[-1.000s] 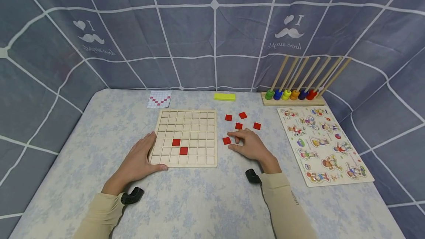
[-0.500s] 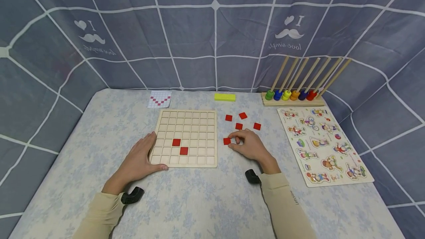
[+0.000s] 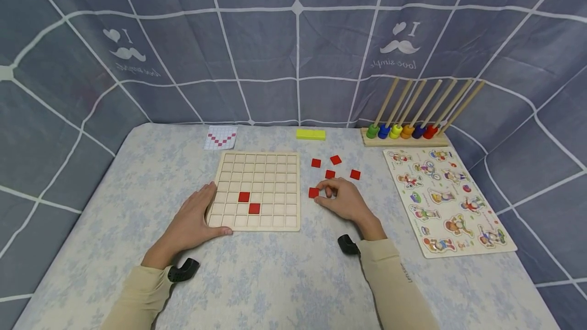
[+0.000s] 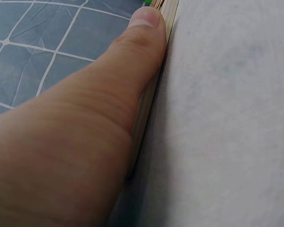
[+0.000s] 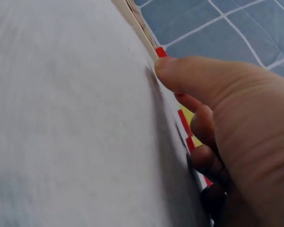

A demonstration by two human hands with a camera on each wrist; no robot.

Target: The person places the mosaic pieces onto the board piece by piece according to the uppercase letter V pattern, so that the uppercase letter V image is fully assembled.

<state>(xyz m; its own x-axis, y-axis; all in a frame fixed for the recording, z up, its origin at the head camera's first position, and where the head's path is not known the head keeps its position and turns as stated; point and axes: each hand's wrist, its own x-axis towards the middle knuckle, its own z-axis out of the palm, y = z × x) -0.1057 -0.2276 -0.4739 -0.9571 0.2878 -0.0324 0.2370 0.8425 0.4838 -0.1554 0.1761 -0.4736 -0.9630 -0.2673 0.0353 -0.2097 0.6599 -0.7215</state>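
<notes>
At the left side of the wooden grid board [image 3: 293, 167], my left hand [image 3: 190, 223] rests with fingers along the left edge. Its thumb [image 4: 132, 52] lies against the board's near edge. Two red square tiles sit in the grid: an upper-left tile [image 3: 244, 197] and a lower-right tile [image 3: 254, 209]. Just right of the board, my right hand [image 3: 346, 200] pinches a red square tile [image 3: 314, 192] between thumb and index finger. The right wrist view shows that tile's edge [image 5: 161, 51] at the thumb tip. Several other red tiles [image 3: 330, 174] lie beyond this hand.
Behind the board lie a small card [image 3: 220, 137] with a red V pattern and a yellow block [image 3: 310, 134]. To the right are a peg rack [image 3: 403, 141] with coloured beads and a picture puzzle board [image 3: 447, 202]. A grey curtain [image 3: 257, 55] rises behind the table.
My right thumb and index finger have closed on the nearest red tile, which has shifted very slightly. The left hand and the board hold their place.
</notes>
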